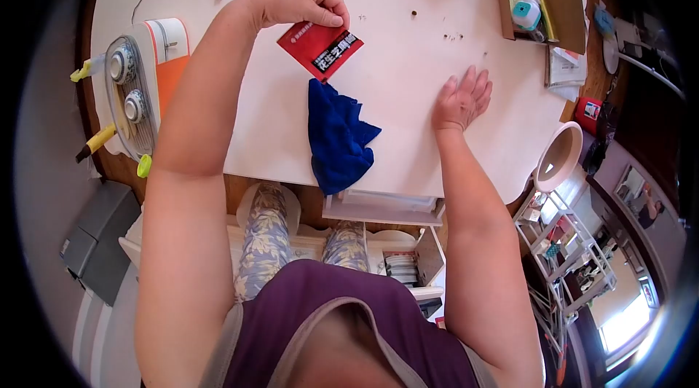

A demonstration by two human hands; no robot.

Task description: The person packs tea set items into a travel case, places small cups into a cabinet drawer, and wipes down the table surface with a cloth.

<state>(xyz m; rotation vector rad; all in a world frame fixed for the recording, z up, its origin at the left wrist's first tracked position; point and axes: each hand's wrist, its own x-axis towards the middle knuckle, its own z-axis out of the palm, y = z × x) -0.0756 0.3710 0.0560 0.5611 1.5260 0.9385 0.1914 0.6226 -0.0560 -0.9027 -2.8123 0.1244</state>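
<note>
The left hand (309, 5) reaches over the white, smooth-topped table (408, 126) and pinches a flat red packet with black panels and white lettering (320, 47) by its upper edge, near the right-hand corner. The thumb presses on the near face of the packet, against the bent index finger, and the other fingers curl in toward the palm, so that this grip is pressed together. The packet hangs at a slant beneath the hand with its printed face toward the camera, and its lowest corner comes right to the top of a crumpled dark-blue fabric cloth (338, 136) (whether the two actually touch, I cannot tell). The cloth lies between the two forearms, its lower end at the table's near edge, above a pale pulled-out drawer (382, 207). The right hand (462, 102) is palm down over the table, well apart from the packet, with its fingers loosely spread and the thumb standing off to the side; what lies under the palm is hidden. Beyond its fingertips, small dark crumbs (445, 37) are scattered over the table, with a larger round brown bit (414, 13) near them. At the far right corner stands an open brown box (568, 16), in which a white bottle with a teal part (526, 13) sits.
</note>
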